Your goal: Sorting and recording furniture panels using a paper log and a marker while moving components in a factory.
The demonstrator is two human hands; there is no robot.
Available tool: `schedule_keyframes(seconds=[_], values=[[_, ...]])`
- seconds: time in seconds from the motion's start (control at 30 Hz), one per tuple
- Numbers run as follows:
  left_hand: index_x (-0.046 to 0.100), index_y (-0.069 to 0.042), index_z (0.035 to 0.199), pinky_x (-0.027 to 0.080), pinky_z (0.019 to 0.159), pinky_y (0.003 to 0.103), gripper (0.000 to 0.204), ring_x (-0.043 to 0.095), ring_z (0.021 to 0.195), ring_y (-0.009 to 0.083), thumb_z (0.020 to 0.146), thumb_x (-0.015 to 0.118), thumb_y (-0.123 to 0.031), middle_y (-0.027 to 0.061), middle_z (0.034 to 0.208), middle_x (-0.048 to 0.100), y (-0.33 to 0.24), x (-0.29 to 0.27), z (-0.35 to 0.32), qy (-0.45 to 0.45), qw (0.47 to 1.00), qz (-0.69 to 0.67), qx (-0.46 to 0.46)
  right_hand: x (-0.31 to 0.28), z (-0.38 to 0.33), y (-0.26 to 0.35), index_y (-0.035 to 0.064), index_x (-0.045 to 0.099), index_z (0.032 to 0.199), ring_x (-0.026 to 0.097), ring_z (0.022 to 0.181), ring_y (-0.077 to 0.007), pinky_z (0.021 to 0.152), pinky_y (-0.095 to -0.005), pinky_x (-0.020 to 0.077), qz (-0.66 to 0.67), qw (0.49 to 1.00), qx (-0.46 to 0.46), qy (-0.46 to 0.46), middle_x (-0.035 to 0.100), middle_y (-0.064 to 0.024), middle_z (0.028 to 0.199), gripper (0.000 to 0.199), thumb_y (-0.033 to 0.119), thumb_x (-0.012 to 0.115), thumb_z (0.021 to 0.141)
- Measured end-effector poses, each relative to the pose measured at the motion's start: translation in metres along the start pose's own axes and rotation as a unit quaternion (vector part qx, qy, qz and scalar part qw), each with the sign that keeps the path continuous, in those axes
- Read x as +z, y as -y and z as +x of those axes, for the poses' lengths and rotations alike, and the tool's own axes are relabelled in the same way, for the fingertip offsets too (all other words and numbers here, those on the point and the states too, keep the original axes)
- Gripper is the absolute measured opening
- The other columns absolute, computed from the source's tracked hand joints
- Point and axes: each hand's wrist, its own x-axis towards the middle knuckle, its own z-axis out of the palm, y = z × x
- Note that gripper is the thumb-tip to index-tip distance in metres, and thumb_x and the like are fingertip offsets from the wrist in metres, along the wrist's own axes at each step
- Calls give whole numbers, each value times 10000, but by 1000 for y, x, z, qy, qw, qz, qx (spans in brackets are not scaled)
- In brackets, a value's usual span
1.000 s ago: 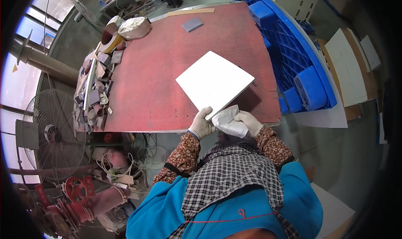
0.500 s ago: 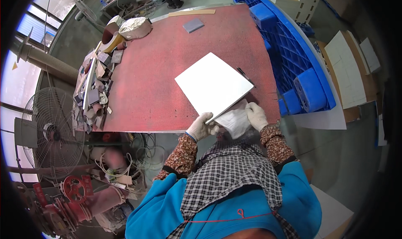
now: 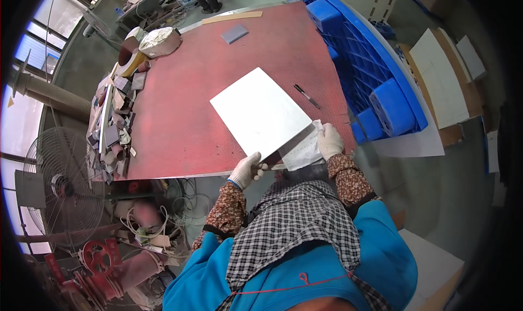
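A white square panel (image 3: 260, 112) lies at a slant over the near part of the red-topped table. My left hand (image 3: 248, 170), in a pale knit glove, grips the panel's near corner with the thumb on top. The gloved right hand (image 3: 330, 142) pinches a crumpled white cloth (image 3: 304, 151) against the panel's right-hand near edge. Part of the cloth hangs down past the table edge. Just beyond the panel's right side rests a dark pen (image 3: 306, 95).
On the red table (image 3: 180, 115), a heap of sanding blocks and scraps (image 3: 115, 123) lines the left side. A grey pad (image 3: 235, 34) and a wooden strip (image 3: 232, 17) lie far off. A blue plastic pallet (image 3: 370, 65) stands along the right. A fan (image 3: 65, 185) is at left.
The right hand and cloth have shifted along the panel's near-right edge, and the cloth is spread flatter. The panel has moved slightly away from the pen. The whole view has also shifted.
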Motion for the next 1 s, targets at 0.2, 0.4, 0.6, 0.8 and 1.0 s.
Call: schedule_keyframes(seconds=[0.2, 0.4, 0.6, 0.8, 1.0], values=[[607, -34, 959, 398, 460, 249, 395, 552, 550, 118, 975, 580, -428, 62, 767, 644, -8, 2, -8, -36, 996, 78, -24, 2, 6, -8, 66, 593, 1105, 627, 1054, -402, 890, -526, 491, 29, 998, 54, -24, 649, -204, 1123, 313, 323, 516, 943], [651, -17, 748, 426, 459, 292, 407, 538, 477, 154, 901, 618, -393, 47, 623, 603, -17, 9, -11, -103, 976, 175, -76, -13, -1, -22, 95, 592, 1146, 626, 1057, -393, 902, -520, 487, 13, 998, 16, -52, 621, -175, 1194, 319, 323, 531, 931], [683, 44, 731, 518, 571, 358, 499, 641, 552, 236, 857, 594, -430, 149, 649, 664, -23, 0, -12, -188, 908, 373, -17, -21, 0, -61, 115, 598, 1197, 613, 1089, -356, 941, -468, 486, 32, 993, 2, -112, 617, -149, 1202, 326, 259, 553, 907], [604, -9, 650, 494, 552, 350, 477, 601, 525, 183, 865, 612, -435, 95, 541, 586, -41, 15, 4, -213, 806, 520, 184, -24, -3, -64, 76, 634, 1158, 618, 1091, -333, 962, -432, 487, 98, 986, 24, -130, 636, -150, 1181, 294, 200, 562, 901], [638, -23, 823, 514, 679, 429, 418, 660, 712, 337, 847, 636, -441, 173, 736, 664, -53, 48, 14, -202, 766, 578, 195, -21, -4, -70, 49, 648, 1121, 637, 1053, -316, 951, -408, 499, 127, 981, -2, -144, 657, -152, 1130, 258, 145, 575, 893]])
